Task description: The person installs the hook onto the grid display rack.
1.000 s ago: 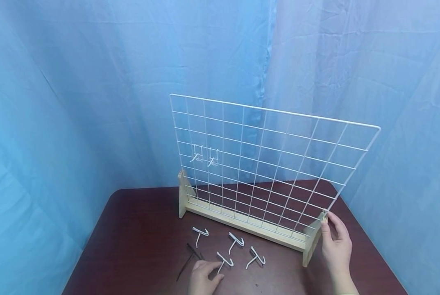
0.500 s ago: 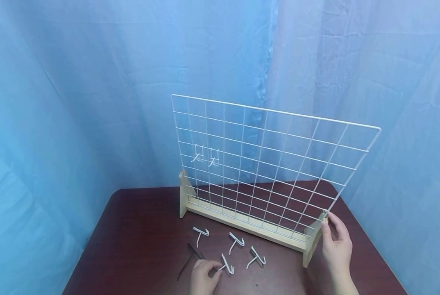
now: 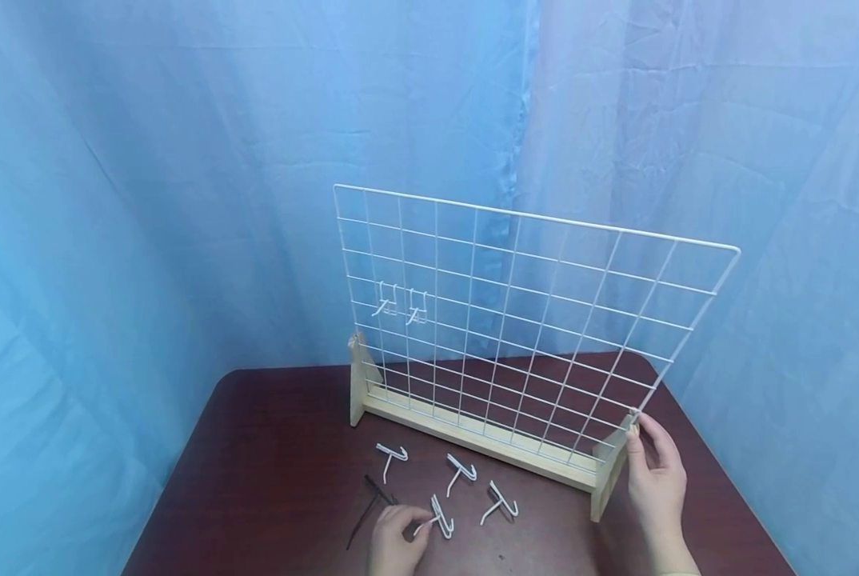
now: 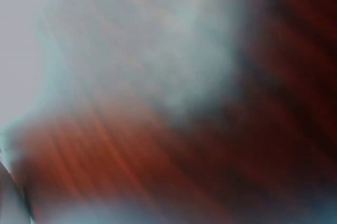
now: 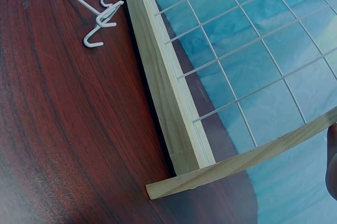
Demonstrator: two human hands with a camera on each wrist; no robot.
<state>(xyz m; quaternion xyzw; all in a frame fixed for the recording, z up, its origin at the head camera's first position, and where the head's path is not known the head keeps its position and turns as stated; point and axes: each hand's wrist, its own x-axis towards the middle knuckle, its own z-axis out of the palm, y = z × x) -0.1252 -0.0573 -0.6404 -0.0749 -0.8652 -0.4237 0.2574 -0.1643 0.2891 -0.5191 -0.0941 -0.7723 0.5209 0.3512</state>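
Note:
My left hand [image 3: 398,538] is low at the front of the table, pinching the prong of a white wire hook [image 3: 440,518] between thumb and forefinger. My right hand [image 3: 658,484] grips the top of the right wooden end piece [image 3: 605,480], where the edge of the white wire grid panel [image 3: 477,208] meets it. Upright in its wooden base, the panel carries two white hooks [image 3: 386,302] on its left side. More white hooks [image 3: 461,474] lie on the table before the base. The left wrist view is a blur of reddish table and pale shapes.
A black hook-like piece [image 3: 372,504] lies just beside my left hand. The dark red table [image 3: 278,448] has rounded back corners, with blue curtains [image 3: 221,200] hanging close behind and to both sides. In the right wrist view, the base's rail [image 5: 158,77] runs alongside the loose hooks.
The hook in my left fingers has turned, its back plate now standing steeper and its prong drawn in toward my thumb. My right hand and the panel stay put.

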